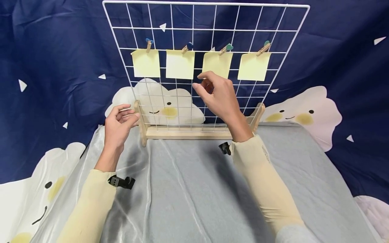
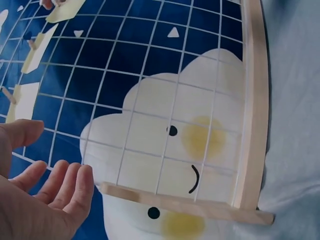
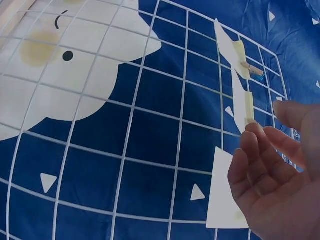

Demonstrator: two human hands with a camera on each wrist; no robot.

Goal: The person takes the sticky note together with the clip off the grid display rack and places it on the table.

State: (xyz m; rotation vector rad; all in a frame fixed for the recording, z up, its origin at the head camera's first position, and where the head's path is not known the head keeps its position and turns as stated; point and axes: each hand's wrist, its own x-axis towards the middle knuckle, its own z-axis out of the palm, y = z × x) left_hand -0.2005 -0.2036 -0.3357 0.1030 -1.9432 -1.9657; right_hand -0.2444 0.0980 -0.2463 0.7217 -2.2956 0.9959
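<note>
A white wire grid panel stands upright in a wooden stand. Four-cornered yellow notes hang in a row on it: a leftmost one, a second, a third and a rightmost. Each has a wooden clothespin with a heart at its top edge, such as the green-hearted clothespin. My right hand is in front of the third note's lower part, fingers loosely bent, holding nothing visible. Beside the stand's left foot is my left hand, loosely curved, with nothing in it.
Grey cloth covers the table under the stand. Behind hangs a dark blue curtain with white triangles and smiling clouds. A black wrist camera sticks out from the left sleeve, another from the right.
</note>
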